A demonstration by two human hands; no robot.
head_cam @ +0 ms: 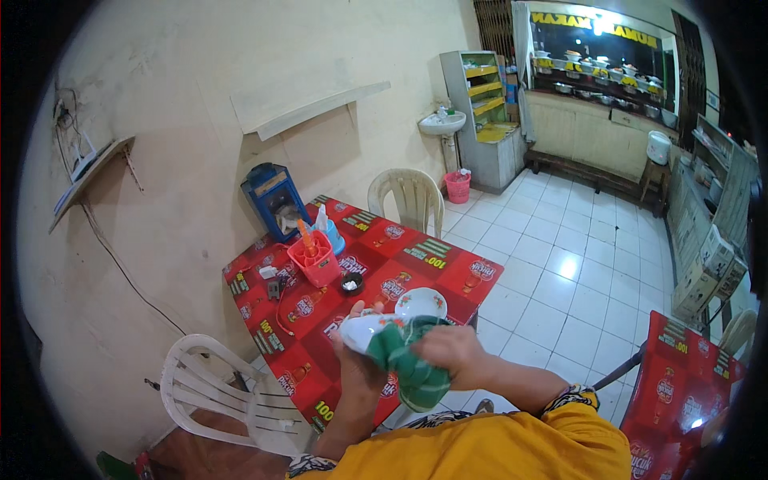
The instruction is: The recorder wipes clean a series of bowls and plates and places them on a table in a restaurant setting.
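My left hand [360, 354] holds a white plate [358, 332] with a floral pattern, tilted up over the near edge of the table. In my right hand [453, 354] is a green checked cloth [414, 366], bunched against the plate's face and hanging below it. Just beyond them, another white floral plate [421, 303] lies on the red printed tablecloth [384, 255]. A small black bowl [352, 284] with something white in it stands to the left of that plate.
A pink utensil holder [315, 259], a blue tissue holder [336, 237], a blue container [276, 201] and a charger [268, 272] with a red cable are on the table. Plastic chairs stand at its left [222, 396] and far side [407, 195]. Another red-covered table [666, 384] is at right.
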